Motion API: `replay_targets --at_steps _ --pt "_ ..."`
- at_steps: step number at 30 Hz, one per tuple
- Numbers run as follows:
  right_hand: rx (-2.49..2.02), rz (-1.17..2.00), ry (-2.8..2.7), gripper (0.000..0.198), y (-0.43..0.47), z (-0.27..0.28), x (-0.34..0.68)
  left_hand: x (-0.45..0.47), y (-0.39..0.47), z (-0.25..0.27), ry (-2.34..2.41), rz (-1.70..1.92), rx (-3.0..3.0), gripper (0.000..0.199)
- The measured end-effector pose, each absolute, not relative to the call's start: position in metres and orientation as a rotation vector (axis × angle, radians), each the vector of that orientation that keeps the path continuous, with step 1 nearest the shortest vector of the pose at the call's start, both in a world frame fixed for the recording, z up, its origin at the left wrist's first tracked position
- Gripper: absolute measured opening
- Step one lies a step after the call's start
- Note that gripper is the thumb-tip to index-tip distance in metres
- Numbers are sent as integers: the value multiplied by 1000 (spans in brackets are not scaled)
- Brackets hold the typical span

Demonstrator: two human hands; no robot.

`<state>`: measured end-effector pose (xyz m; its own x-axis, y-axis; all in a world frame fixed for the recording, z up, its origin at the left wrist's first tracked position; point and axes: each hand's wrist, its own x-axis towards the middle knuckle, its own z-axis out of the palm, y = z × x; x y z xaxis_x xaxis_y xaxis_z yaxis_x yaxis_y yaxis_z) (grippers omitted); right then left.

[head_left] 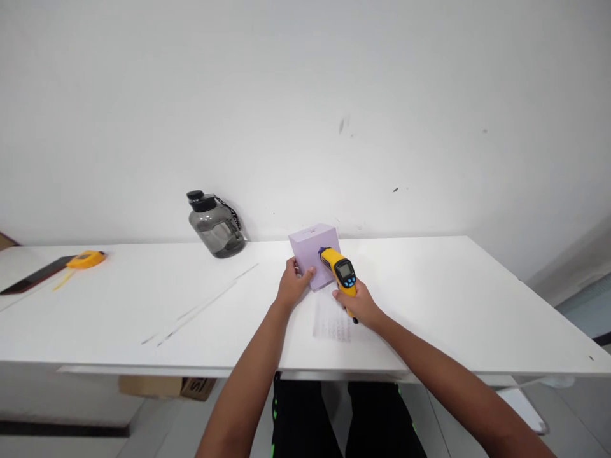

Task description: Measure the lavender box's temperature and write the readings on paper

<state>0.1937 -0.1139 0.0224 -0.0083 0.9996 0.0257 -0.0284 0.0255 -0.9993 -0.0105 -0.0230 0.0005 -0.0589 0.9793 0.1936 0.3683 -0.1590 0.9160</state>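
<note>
Left hand pinches the lilac box at its left; right hand is wrapped around the infrared thermometer, aimed at the box's near face. Box is toward the white table's far edge, right of the water jug.

Lilac box, tilted, yellow-and-black gun-shaped thermometer, slanted, nose close to the box's near face

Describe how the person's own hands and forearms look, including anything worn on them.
The left hand and right hand are ungloved, with no ring to be seen. The left forearm and right forearm are bare as far as the picture shows: no sleeve, watch, bracelet or cable, and no visible markings. Any sleeve higher up is out of view.
</note>
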Motion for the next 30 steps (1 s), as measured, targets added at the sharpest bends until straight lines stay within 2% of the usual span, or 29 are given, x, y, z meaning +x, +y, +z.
replay_targets --at_steps 11,30 --pt "-1168 1192 -1274 33 -114 20 189 -11 -23 1 1472 1221 1625 70" --pt "-1209 1229 -1255 39 -111 17 190 -10 -26 4 1474 1139 1694 72"
